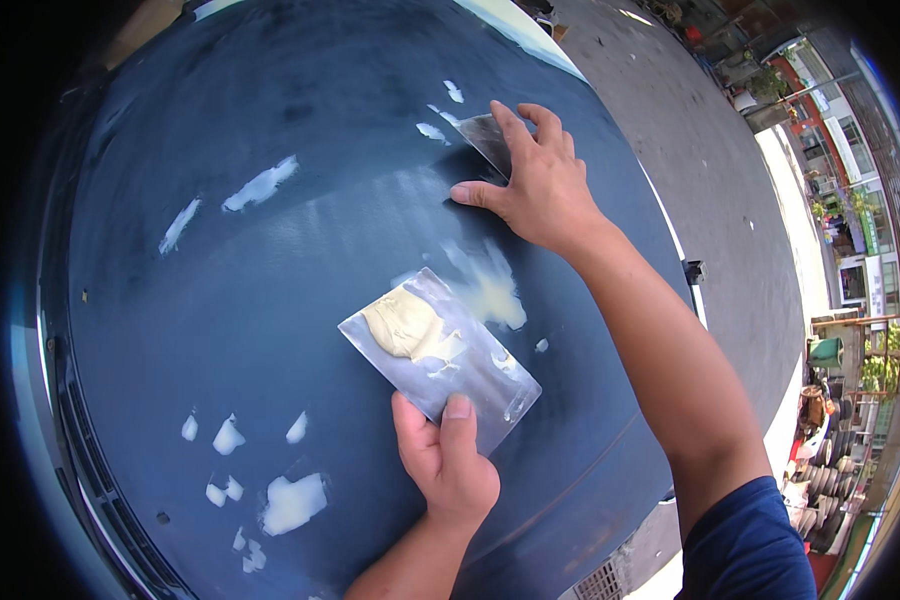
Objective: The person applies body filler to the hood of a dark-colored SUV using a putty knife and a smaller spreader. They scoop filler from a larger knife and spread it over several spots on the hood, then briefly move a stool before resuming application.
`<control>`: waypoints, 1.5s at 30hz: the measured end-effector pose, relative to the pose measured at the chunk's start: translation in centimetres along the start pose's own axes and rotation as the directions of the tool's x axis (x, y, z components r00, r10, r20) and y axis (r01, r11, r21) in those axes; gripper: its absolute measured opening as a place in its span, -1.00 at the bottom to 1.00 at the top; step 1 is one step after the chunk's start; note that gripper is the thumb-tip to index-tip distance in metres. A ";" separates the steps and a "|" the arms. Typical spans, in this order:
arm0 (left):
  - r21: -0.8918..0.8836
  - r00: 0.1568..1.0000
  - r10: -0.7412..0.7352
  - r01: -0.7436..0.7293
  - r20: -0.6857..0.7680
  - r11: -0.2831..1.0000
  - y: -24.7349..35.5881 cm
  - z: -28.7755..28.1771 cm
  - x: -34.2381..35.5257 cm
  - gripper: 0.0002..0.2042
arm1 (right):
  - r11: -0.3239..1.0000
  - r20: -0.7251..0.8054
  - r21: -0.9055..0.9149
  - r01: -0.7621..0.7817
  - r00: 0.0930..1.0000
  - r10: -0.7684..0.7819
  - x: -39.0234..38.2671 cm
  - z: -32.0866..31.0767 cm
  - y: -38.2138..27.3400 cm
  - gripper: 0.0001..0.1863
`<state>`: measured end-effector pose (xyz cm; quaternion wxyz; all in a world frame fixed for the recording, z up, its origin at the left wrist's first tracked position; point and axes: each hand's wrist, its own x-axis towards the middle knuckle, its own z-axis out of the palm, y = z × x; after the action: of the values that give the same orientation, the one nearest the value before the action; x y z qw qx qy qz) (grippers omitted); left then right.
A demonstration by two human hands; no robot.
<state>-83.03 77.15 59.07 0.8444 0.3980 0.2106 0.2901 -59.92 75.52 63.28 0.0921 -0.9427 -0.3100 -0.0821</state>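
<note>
My left hand pinches the lower edge of a flat metal plate, thumb on top. A thick cream dollop of body filler sits on the plate's upper left, with thin smears beside it. Farther off, my right hand grips a thin grey spreader, fingers over its far side and thumb stretched out to the left. The spreader's tip meets the dark blue car hood beside small pale filler patches. Part of the spreader is hidden behind my fingers.
More pale patches dot the hood, including a long one at the far left and a wide one at the lower left. A black vent strip runs along the left edge. Beyond the right edge lies grey pavement, with stacked tires farther right.
</note>
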 end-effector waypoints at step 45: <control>0.003 0.999 0.036 -0.036 0.006 0.999 0.1 0.0 0.1 -0.67 | 0.932 0.438 -0.197 0.305 0.878 -0.195 -1.0 -3.3 -1.2 -0.51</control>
<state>-83.01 77.24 59.16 0.8391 0.4038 0.2015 0.3037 -61.80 75.16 66.37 -0.1109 -0.8939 -0.4291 0.0668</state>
